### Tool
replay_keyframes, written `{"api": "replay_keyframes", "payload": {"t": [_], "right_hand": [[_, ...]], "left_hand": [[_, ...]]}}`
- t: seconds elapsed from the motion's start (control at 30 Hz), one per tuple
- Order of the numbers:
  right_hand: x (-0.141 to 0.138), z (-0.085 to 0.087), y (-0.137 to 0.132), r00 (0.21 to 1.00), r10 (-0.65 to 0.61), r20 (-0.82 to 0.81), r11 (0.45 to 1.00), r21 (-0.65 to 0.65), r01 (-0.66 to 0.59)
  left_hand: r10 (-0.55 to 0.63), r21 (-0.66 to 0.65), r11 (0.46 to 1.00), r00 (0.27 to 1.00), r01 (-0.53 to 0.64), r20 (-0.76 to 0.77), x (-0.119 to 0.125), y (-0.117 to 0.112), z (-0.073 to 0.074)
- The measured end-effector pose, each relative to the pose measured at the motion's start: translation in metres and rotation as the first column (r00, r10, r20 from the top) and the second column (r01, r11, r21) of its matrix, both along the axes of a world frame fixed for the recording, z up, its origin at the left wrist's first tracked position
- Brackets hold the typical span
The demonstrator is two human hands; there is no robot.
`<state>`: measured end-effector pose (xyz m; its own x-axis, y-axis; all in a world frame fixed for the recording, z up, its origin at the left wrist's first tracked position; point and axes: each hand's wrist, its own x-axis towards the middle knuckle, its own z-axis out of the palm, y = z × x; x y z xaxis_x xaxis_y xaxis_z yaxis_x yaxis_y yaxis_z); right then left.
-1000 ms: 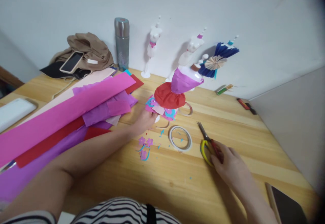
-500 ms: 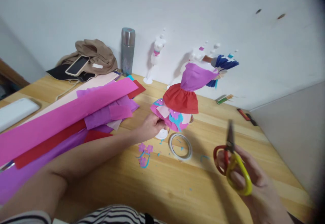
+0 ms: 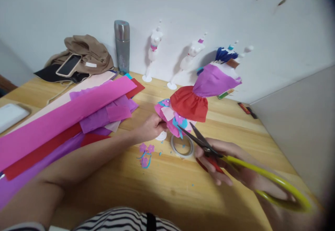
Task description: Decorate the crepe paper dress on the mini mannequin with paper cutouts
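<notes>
At a pale wooden desk [image 3: 172,197] set against a white wall, a dressed doll form [image 3: 197,97] tilts to the right before me, viewed remotely through the head camera. My left hand [image 3: 152,128] has its fingers curled in at the lower hem, just above a white disc [image 3: 161,136]; exactly what they pinch is hidden. My right hand [image 3: 244,178] is wrapped around the scissors [image 3: 208,149], blades spread, tips at the hem; whether they touch it, I cannot tell.

I judge the outfit well advanced: purple bodice [image 3: 216,80], red skirt [image 3: 188,103] and pink tier [image 3: 170,125] are all on. Left over are loose cut flowers [image 3: 144,161] among blue slivers, near a roll of tape [image 3: 173,148], while two glossy white forms [image 3: 195,49] behind wear little beyond small pink strips.

The bodice is smooth and close-wrapped, the skirt gathered into soft pleats, the tier layered with flat blue, pink and pale shapes. A long matte pink sheet [image 3: 68,110] tops crumpled purple pieces [image 3: 91,119].
</notes>
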<state>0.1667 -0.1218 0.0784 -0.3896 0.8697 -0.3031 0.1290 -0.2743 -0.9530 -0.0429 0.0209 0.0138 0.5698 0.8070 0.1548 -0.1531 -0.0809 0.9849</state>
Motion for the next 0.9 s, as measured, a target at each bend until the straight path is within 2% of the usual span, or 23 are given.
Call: {"api": "replay_keyframes", "payload": {"t": [0.1,0.27,0.5,0.9], "right_hand": [[0.0,-0.001,0.008,0.998,0.067,-0.009,0.997,-0.033,-0.068],[0.008,-0.005,0.011,0.987,0.111,-0.12,0.991,-0.057,-0.118],[0.009,0.002,0.01,0.988,0.108,-0.114,0.988,-0.101,-0.12],[0.008,-0.004,0.009,0.981,0.1,-0.167,0.988,-0.103,-0.119]], "left_hand": [[-0.083,0.118,0.989,0.996,0.086,-0.029,-0.001,0.0,0.0],[-0.141,0.177,0.973,0.988,0.151,-0.07,-0.004,0.0,-0.005],[-0.17,0.211,0.96,0.981,0.186,-0.091,-0.003,0.001,-0.011],[-0.215,0.216,0.95,0.974,0.224,-0.068,-0.002,0.001,-0.011]]}}
